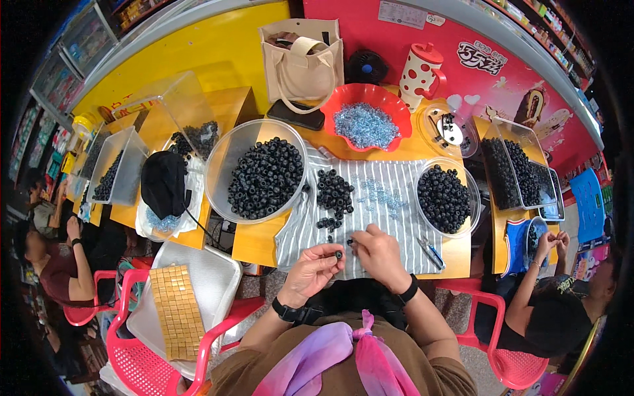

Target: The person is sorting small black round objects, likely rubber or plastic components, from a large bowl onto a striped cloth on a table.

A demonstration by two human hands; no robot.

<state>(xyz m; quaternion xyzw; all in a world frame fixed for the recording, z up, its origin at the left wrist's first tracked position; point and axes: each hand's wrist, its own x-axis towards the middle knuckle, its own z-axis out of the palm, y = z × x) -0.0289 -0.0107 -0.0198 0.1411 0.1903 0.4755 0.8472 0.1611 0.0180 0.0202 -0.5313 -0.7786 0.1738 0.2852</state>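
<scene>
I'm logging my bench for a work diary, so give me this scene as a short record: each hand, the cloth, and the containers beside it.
Left hand: pinches a small round black bead
Right hand: small dark piece at its fingertips; grip unclear
Cloth: grey-and-white striped fabric, bearing loose black beads and tiny translucent pale-blue beads
Left container: large round clear plastic tub, holding many black beads
Right container: smaller round clear plastic tub, also holding black beads
Far container: red wavy-rimmed bowl, holding pale-blue beads
</scene>
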